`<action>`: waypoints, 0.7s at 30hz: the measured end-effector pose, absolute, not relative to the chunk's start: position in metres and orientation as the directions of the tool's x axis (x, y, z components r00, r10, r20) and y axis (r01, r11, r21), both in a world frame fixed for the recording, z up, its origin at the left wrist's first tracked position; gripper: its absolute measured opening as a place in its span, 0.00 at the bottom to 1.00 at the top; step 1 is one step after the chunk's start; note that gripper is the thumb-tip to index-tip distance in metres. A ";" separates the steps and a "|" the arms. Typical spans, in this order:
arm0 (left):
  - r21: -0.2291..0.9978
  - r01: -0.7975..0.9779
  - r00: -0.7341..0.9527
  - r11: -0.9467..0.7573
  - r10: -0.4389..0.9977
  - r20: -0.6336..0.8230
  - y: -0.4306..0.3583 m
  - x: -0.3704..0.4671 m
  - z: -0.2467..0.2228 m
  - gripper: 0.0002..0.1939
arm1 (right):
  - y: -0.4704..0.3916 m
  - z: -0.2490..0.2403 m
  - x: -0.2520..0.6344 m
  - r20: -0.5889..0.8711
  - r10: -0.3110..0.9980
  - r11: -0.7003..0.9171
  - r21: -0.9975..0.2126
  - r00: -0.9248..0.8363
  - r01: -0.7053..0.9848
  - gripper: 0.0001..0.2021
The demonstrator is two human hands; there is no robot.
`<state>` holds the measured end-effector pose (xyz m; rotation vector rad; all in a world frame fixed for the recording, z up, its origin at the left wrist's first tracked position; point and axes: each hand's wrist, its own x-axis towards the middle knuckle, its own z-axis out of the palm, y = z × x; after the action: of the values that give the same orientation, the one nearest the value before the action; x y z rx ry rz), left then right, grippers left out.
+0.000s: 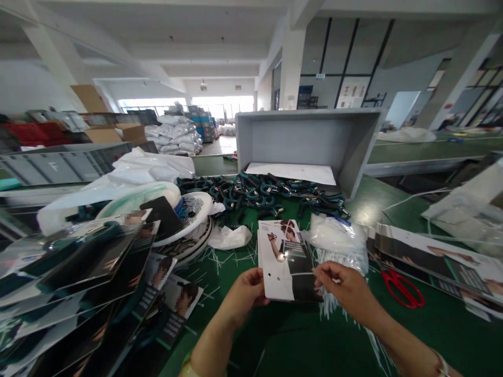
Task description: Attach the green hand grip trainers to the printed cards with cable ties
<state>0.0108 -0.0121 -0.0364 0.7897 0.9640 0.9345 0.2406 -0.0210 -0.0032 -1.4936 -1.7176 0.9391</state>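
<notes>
A printed card [281,256] with punched holes lies tilted up in front of me, white on its left and black on its right. My left hand [247,293] grips its lower left edge between thumb and fingers. A white cable tie [302,274] runs across the card's lower part. Its right end is pinched in the fingertips of my right hand [340,285], at the card's right edge. Beneath that hand spreads a bunch of loose white cable ties [328,306], coming from a clear plastic bag [336,241].
Dark green-handled hand tools [255,193] spill from a grey bin [298,139] on its side. Red scissors [404,290] and stacked cards [436,256] lie right. Carded tools [98,262] are piled left, near a white round tray [204,207] of small metal parts.
</notes>
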 end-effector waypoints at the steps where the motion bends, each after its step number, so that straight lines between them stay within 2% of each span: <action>1: 0.883 -0.265 0.286 0.388 0.906 -0.312 -0.013 0.011 -0.036 0.15 | -0.020 -0.003 0.237 -0.012 0.995 0.036 -0.877 -0.096 0.479 0.16; 4: 0.929 -0.127 0.314 0.346 0.903 -0.294 -0.014 0.011 -0.035 0.10 | -0.019 -0.002 0.225 -0.125 0.990 -0.091 -0.920 -0.065 0.381 0.18; 7: 0.943 -0.005 0.311 0.332 0.897 -0.314 -0.016 0.010 -0.032 0.08 | -0.020 -0.003 0.217 -0.173 0.982 -0.130 -0.912 -0.076 0.390 0.17; 11: 0.912 -0.061 0.321 0.406 0.873 -0.368 -0.018 0.006 -0.027 0.12 | -0.019 -0.005 0.209 -0.183 0.977 -0.110 -0.873 -0.110 0.476 0.15; 14: 0.859 -0.193 0.333 0.474 0.855 -0.397 -0.020 0.001 -0.026 0.10 | -0.018 -0.006 0.207 -0.092 0.982 0.024 -0.806 -0.165 0.592 0.15; 17: 0.795 -0.337 0.354 0.505 0.850 -0.390 -0.023 -0.002 -0.025 0.08 | -0.023 -0.007 0.206 0.079 0.970 0.222 -0.677 -0.231 0.702 0.14; 19: 0.744 -0.419 0.377 0.521 0.845 -0.379 -0.023 -0.001 -0.024 0.08 | -0.030 -0.008 0.206 0.226 0.928 0.373 -0.539 -0.296 0.756 0.13; 21: 0.692 -0.485 0.402 0.534 0.839 -0.365 -0.023 0.003 -0.023 0.07 | -0.040 -0.009 0.205 0.372 0.850 0.501 -0.347 -0.374 0.793 0.13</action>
<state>0.0026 -0.0234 -0.0228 0.5320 0.7657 0.8885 0.2051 -0.0395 -0.0086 -1.3466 -2.2428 0.1491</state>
